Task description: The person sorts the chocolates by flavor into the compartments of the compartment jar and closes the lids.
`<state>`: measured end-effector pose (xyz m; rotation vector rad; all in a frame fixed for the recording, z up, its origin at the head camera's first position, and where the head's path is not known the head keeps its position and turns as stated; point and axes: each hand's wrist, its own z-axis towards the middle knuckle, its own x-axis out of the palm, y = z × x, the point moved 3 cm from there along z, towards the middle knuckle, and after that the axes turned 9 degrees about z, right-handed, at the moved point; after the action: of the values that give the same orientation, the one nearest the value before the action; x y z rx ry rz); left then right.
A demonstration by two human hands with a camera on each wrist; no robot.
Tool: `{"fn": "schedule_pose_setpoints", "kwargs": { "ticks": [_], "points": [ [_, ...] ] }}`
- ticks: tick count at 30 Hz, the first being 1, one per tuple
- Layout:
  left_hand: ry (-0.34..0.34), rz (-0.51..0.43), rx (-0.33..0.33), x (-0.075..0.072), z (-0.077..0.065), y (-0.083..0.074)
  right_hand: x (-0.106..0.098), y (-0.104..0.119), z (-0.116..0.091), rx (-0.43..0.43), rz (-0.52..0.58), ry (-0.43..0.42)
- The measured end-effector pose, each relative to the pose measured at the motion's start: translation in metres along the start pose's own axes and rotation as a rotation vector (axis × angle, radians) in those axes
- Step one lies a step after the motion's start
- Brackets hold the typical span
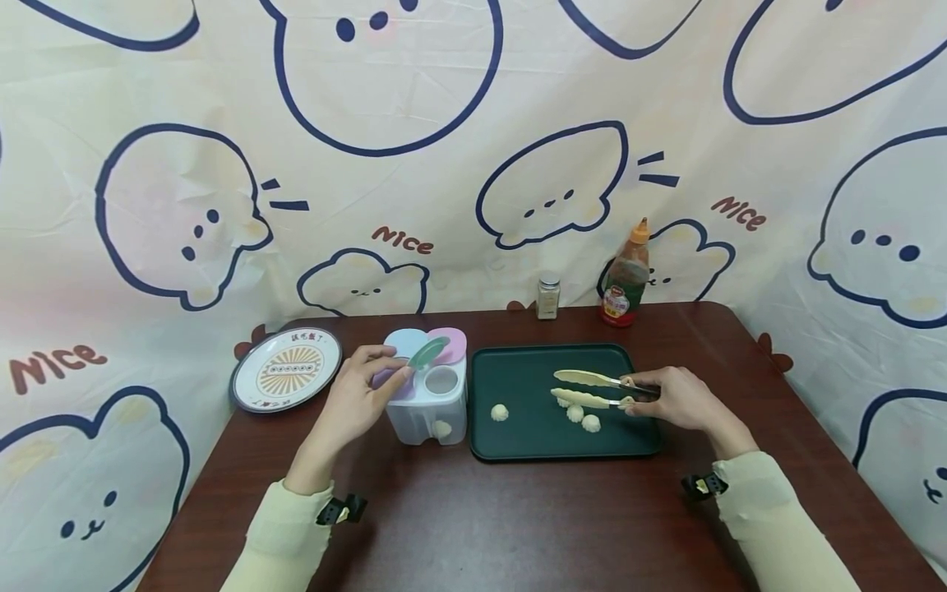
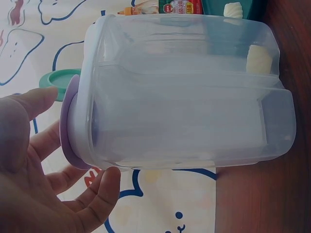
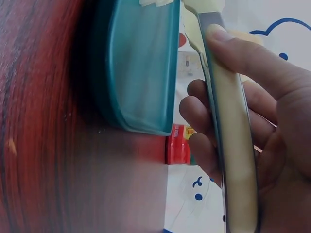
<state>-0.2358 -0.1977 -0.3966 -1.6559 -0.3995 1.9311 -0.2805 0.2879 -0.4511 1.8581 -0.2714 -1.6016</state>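
Observation:
A clear storage box (image 1: 427, 423) with pastel flip lids stands left of the green tray (image 1: 488, 448). At its top, my left hand (image 1: 364, 386) pinches the raised green lid (image 1: 428, 353) between thumb and fingers, beside a purple lid (image 2: 70, 124). The round opening (image 1: 441, 380) under the green lid is uncovered. Inside the box, low down, lies one white ridged piece (image 2: 259, 59). My right hand (image 1: 684, 399) grips a pair of tongs (image 1: 592, 400) with cream tips, spread apart over the tray. Several white pieces (image 1: 575, 413) lie under and near the tips, and another white piece (image 1: 499, 412) sits farther left.
A round patterned plate (image 1: 284, 370) lies at the left edge of the brown table (image 1: 473, 518). Behind the tray stand a small glass jar (image 1: 547, 298) and a sauce bottle (image 1: 625, 279) with an orange cap. A printed cloth (image 1: 444, 189) hangs behind the table.

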Motion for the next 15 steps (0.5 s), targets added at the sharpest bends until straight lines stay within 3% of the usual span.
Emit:
{"fn": "schedule_pose_setpoints", "kwargs": {
  "ticks": [15],
  "points": [
    [-0.017,0.005,0.008,0.0,0.002,-0.003,0.0,-0.012,0.003,0.043,-0.004,-0.006]
  ]
}}
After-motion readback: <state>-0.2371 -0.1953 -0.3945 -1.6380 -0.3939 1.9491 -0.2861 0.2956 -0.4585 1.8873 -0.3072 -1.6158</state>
